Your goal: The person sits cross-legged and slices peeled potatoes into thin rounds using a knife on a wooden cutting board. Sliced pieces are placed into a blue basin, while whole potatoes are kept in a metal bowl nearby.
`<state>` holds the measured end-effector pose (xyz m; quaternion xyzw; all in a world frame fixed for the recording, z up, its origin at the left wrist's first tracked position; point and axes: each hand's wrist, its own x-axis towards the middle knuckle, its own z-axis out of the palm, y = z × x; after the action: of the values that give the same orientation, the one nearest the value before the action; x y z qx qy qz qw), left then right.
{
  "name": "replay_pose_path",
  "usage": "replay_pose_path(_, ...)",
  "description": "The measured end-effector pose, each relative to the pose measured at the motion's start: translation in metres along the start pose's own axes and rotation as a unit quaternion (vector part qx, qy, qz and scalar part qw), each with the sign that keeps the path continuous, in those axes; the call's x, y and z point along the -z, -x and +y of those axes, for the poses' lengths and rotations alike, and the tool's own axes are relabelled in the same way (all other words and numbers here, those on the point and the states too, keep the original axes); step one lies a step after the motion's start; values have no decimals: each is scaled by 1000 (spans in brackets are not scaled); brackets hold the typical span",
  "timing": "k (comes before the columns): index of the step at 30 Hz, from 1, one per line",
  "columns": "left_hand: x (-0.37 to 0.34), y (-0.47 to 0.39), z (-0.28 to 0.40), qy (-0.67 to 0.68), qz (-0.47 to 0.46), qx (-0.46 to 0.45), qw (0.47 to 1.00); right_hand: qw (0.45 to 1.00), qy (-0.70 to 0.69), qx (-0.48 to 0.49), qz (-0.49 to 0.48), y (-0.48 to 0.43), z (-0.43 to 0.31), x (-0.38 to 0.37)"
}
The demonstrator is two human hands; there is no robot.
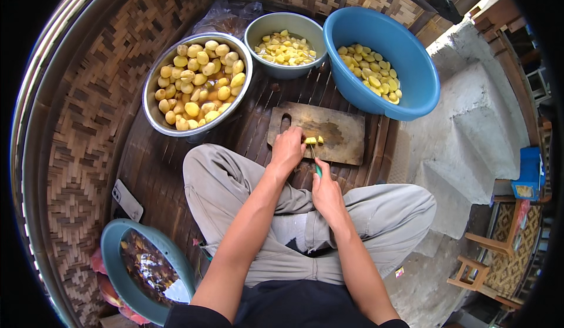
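My right hand (326, 189) grips a small knife by its green handle (318, 170). Its thin blade (312, 151) reaches up to a yellow peeled potato piece (310, 140) on the wooden cutting board (343, 151). My left hand (288, 147) rests on the board's left part, fingers curled against that piece and partly hiding it. Just right of the blade lies a smaller potato chunk (320, 139). The board is worn and stained, with a slot handle at its upper left. It lies on the dark slatted floor (246, 129) before my crossed legs.
A metal basin (149, 94) holds whole peeled potatoes in brownish water. A grey-green basin (260, 65) contains cut pieces in water; a large blue basin (418, 81) contains halved potatoes. A teal basin (110, 244) of dark water and a phone (128, 200) lie left. Concrete steps (462, 143) descend right.
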<state>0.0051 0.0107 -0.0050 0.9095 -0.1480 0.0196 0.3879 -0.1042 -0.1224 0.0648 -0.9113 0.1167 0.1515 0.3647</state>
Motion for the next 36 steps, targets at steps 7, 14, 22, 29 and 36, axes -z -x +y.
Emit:
replay_pose_path(7, -4, 3, 10, -94, -10, -17, 995, 993, -96, 36, 63, 46, -5, 32)
replay_pose_path(14, -8, -4, 10, -75, -7, -30, 997, 974, -129, 120, 140, 44, -5, 23)
replay_pose_path(22, 34, -40, 40, 80, 78, 52, 992, 973, -132, 111, 153, 43, -5, 22)
replay_pose_path(29, 107, -159, 62, -42, 210, 9, 977, 977, -166, 63, 122, 47, -4, 26)
replay_pose_path(36, 30, -53, 47, -29, 14, -65, 997, 949, -179, 140, 217, 44, 1, 22)
